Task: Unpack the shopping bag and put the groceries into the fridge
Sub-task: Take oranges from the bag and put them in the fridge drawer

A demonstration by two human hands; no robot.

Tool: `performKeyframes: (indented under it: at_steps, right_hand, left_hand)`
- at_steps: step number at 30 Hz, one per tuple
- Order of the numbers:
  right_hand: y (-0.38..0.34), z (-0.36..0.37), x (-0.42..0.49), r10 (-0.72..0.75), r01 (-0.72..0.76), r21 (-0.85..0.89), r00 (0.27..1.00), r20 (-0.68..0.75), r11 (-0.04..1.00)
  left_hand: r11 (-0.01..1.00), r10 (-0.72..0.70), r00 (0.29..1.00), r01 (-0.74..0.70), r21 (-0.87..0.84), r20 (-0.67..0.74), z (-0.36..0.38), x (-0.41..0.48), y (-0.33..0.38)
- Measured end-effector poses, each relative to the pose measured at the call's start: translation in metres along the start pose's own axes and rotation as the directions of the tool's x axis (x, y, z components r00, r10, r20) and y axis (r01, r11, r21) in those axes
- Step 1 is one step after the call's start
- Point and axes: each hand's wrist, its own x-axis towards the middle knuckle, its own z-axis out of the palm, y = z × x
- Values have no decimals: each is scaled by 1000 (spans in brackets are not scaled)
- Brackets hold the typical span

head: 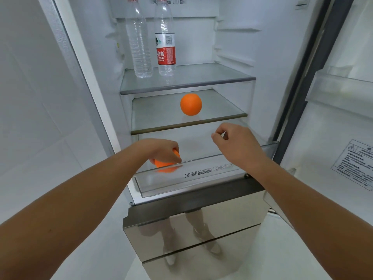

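Orange in hand point(161, 163): head view; it sits under the left palm, low in the front left corner of the pulled-out drawer point(201, 178), just behind the clear front wall.
Left hand point(161, 151): grasps this orange from above, fingers curled over its top; this hand is the nearer one, in fact the only one touching it.
Contact with drawer floor: I cannot tell if the orange already rests on it; the front wall shows an orange reflection below.
Long axis: none, the fruit is round, so its turning does not matter.
Coming move (my judgement): let the fingers go, then lift the hand straight up, because the lower shelf point(187, 124) edge is close above and behind the wrist.
Right hand point(236, 144): hovers over the right part of the drawer, fingers loosely curled, nothing visible in them, not touching the rim.
Second orange point(191, 104): alone on the lower shelf, well apart from both hands.
Bottles: a plain one point(139, 45) and a labelled one point(166, 49), upright, side by side on the upper shelf point(187, 85).
Writing on drawer: "冷藏" and "FRESHBOX", then small icons.
Writing on bottle: red label, "山泉", "SPRING", a barcode.
Door sticker point(355, 162): print too small to read.
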Motion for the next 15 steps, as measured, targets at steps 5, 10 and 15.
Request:
performKeyframes:
  at_steps: [5, 10, 15]
  right_hand:
    - [0, 12, 16, -31, 31, -25, 999, 6, 999]
    - [5, 22, 25, -41, 43, -51, 998, 45, 998]
    - [6, 27, 50, -97, 104, -90, 992, 79, 991]
  left_hand:
    - [983, -23, 998, 12, 186, 61, 15, 7, -1]
    - [965, -71, 992, 42, 258, 104, 23, 17, -10]
    - [982, -26, 1000, 29, 187, -17, 8, 10, -7]
